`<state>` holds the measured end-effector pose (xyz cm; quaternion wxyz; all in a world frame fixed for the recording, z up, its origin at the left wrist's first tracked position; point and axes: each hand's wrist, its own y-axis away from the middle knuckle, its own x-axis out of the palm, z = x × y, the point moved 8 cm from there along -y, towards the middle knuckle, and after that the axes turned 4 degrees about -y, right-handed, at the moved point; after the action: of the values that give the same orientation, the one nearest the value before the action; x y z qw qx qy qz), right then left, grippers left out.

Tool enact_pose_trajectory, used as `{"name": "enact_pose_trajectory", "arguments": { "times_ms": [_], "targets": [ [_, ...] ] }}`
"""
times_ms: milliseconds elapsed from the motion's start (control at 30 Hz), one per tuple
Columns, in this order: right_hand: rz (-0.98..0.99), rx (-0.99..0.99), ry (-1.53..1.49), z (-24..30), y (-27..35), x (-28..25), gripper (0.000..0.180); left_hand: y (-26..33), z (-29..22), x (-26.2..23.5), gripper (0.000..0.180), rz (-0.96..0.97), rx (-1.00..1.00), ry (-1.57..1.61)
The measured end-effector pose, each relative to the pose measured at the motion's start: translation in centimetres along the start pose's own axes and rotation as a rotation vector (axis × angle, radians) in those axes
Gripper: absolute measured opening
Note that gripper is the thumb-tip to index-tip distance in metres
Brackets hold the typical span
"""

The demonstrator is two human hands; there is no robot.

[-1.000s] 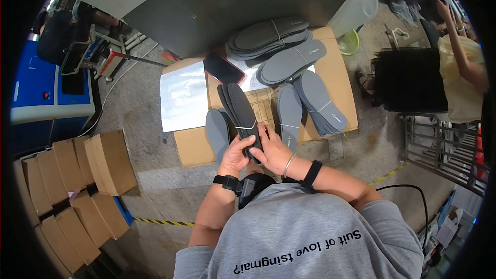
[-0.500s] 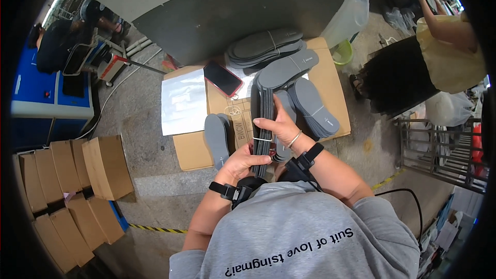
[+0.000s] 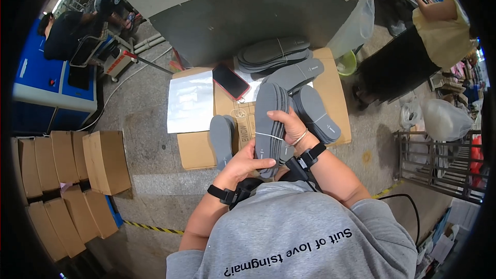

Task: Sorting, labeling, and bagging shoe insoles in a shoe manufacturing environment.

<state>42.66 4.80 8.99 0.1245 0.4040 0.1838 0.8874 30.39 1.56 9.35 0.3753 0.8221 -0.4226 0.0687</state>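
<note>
A stack of grey insoles, with a pale rubber band round its middle, is held between my two hands. My left hand grips the lower end, its thumb across the top insole. Higher up, my right hand clasps the right side with its thumb on the face. Behind the held stack lie other banded insole bundles: one at the back, one angled below it and one to the right. A few loose insoles lie left of my hands.
Flattened cardboard covers the work surface, with a silver-white sheet and a phone on it. Loose rubber bands lie near the phone. Brown boxes stand at left. A person in a yellow top is at right, another person at far left.
The insole stack has turned in my hands from edge-on to its flat face showing upward. Both hands still hold it. The right-hand person's arm and body have shifted slightly.
</note>
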Motion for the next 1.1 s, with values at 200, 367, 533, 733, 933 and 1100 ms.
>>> {"name": "enact_pose_trajectory", "arguments": {
  "times_ms": [200, 367, 533, 733, 933, 1100],
  "targets": [
    [0.083, 0.146, -0.126, -1.0, 0.0, 0.9, 0.042, 0.0, -0.9, -1.2, 0.045, -0.031, 0.109, 0.291],
    [0.02, 0.02, -0.003, -1.7, -0.9, 0.8, 0.051, -0.2, -1.4, -3.2, 0.046, -0.163, 0.284, 0.196],
    [-0.03, 0.201, 0.397, -7.0, 0.3, -0.3, 0.06, 0.0, 0.2, -4.5, 0.053, -0.314, 0.259, 0.147],
    [0.05, 0.38, 0.542, -10.5, 0.5, -2.4, 0.06, 0.9, 3.2, -6.0, 0.058, -0.266, 0.113, 0.018],
    [0.047, 0.359, 0.465, -14.7, -1.1, -1.0, 0.052, 3.2, 6.0, -10.4, 0.054, -0.425, 0.052, 0.081],
    [0.027, 0.372, 0.54, -17.5, -2.8, 0.6, 0.053, 4.1, 6.7, -14.6, 0.048, -0.437, 0.079, 0.06]
  ]
}}
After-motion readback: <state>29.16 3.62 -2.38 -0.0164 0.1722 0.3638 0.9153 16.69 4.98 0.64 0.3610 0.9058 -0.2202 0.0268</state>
